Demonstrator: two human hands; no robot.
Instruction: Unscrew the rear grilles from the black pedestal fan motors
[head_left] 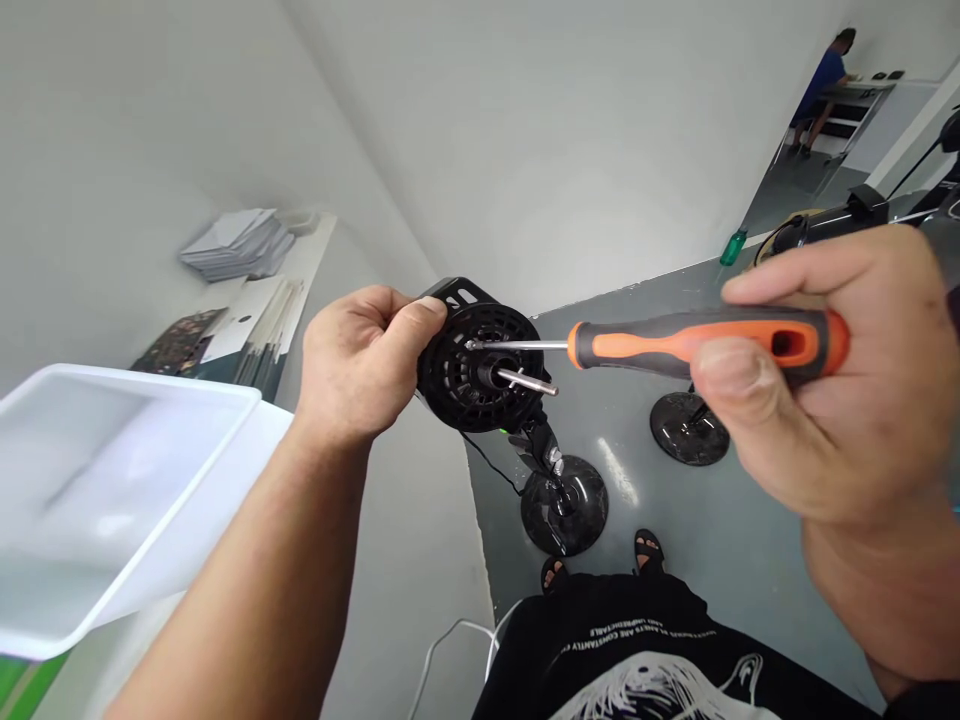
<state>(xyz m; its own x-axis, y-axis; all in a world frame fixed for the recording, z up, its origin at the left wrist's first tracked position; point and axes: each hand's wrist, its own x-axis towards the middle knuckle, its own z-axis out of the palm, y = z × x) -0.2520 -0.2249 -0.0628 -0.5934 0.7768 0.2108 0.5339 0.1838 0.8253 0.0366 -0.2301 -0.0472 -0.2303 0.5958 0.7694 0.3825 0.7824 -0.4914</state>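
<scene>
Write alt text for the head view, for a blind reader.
The right hand holds an orange-and-black screwdriver, its tip at the face of a round, black, slotted housing with a protruding metal shaft, held in the left hand. A round, glossy black base stands on grey floor below; white plastic bin at left.

The left hand [360, 365] grips the rim of a black slotted motor housing [459, 385], its thumb on the face. The right hand [847, 390] holds an orange and black screwdriver [675, 340], its tip at the housing's face above the protruding metal shaft [536, 383]. On the floor [637, 520] stand two round black bases [566, 507] [679, 428]. A white bin [172, 470] is left of the left forearm.
</scene>
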